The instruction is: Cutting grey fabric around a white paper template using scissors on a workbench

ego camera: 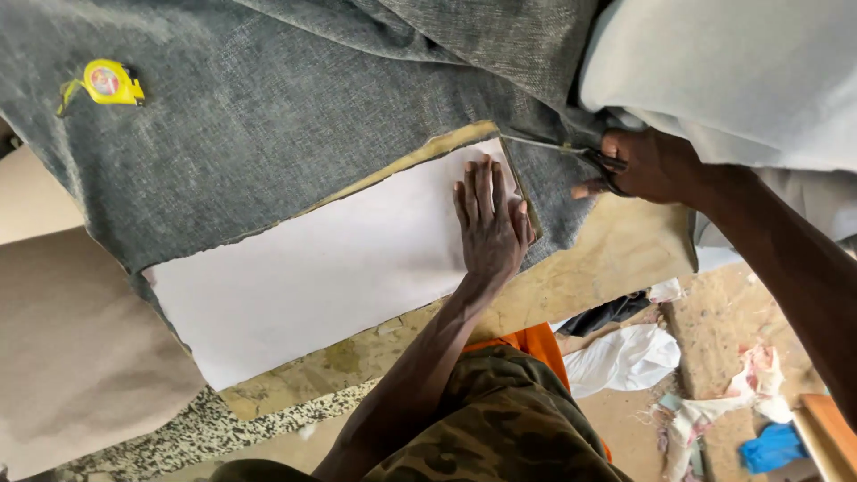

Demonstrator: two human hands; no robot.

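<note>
Grey woven fabric (268,134) covers most of the worktable (616,250) in the head view, and a white rectangular sheet (330,268) lies on top of it as a pattern, its long edge running slantwise from lower left to upper right. The left hand (489,223) lies flat on the upper right end of that sheet, fingers spread and pointing away from the body, pinning it rather than gripping anything. Just beside it, the right hand (647,165) is closed through the loops of a pair of scissors (562,150); the blades point left toward the sheet's top corner and lie at the fabric just past that corner. How far the blades are parted is too small to tell.

Judging from this, the step in hand is cutting the grey fabric along the short end of the white sheet, with the cut near the corner. The next stroke calls for the flat hand keeping sheet and fabric from slipping while the blades follow the edge closely without nicking the sheet.

A yellow tape measure (105,83) rests on the fabric well apart at upper left. Cloth scraps (714,402) lie on the floor at lower right.
</note>
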